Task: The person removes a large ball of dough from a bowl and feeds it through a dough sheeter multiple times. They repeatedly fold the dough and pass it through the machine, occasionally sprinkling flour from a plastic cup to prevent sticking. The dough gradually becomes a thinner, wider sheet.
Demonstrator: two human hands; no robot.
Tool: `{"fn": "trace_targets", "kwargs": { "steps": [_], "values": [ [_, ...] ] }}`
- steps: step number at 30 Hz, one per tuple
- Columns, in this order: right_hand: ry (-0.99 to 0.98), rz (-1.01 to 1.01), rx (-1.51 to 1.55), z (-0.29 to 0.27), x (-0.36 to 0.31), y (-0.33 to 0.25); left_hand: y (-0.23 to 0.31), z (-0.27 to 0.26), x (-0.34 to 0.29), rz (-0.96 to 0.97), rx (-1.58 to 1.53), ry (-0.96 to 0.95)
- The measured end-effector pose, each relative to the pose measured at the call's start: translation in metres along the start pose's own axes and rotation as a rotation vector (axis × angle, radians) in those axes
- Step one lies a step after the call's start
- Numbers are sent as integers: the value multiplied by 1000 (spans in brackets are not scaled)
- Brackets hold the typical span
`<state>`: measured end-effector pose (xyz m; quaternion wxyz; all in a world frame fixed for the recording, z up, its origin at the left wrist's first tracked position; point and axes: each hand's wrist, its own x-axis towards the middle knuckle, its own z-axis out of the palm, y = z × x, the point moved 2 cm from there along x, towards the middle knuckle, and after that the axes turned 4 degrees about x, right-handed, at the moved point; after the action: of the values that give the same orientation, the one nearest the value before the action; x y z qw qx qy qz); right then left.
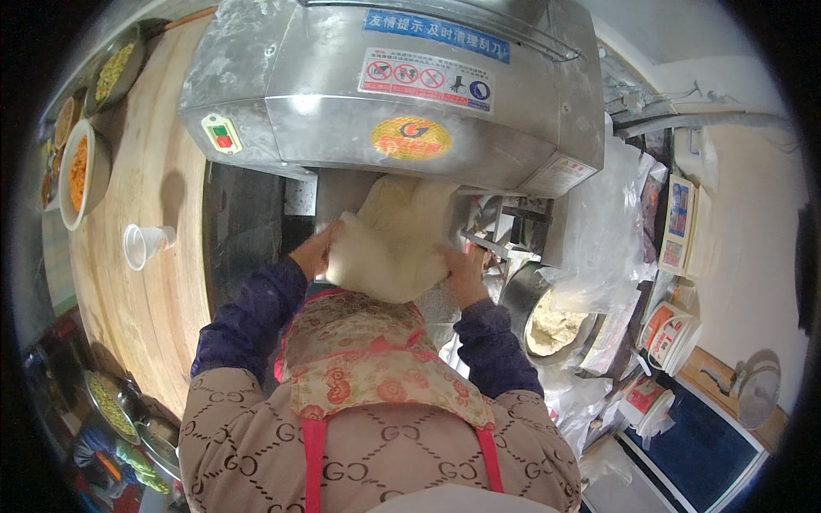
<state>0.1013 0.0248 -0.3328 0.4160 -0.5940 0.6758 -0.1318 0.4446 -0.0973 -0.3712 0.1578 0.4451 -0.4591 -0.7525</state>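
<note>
A wide, pale sheet of dough (389, 252) hangs between my two hands at the front of a steel dough-rolling machine (316, 128). Its far end lies beneath the machine's hood, where the hood hides it. My left hand (316, 250) grips the sheet's left edge, fingers partly behind the dough. At the opposite edge, my right hand (463, 274) is closed on the dough too, its fingertips hidden by the sheet. The near end of the dough droops just above my flowered apron (359, 342).
Left of the machine runs a wooden table (128, 188) with a clear plastic cup (147, 245) and a bowl of orange shreds (83, 175). To the right, a metal pot (523, 291) holds pale, crumbly dough. White tubs (671, 338) stand farther right.
</note>
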Motion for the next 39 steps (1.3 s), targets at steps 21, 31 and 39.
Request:
{"fn": "trace_targets", "kwargs": {
  "steps": [21,31,39],
  "values": [
    [392,173,195,47,85,17,-48,14,57,-2,387,313],
    [233,342,137,41,100,20,8,34,33,-349,-446,46],
    [23,364,447,20,69,15,31,37,-18,-514,-837,-51]
  ]
}}
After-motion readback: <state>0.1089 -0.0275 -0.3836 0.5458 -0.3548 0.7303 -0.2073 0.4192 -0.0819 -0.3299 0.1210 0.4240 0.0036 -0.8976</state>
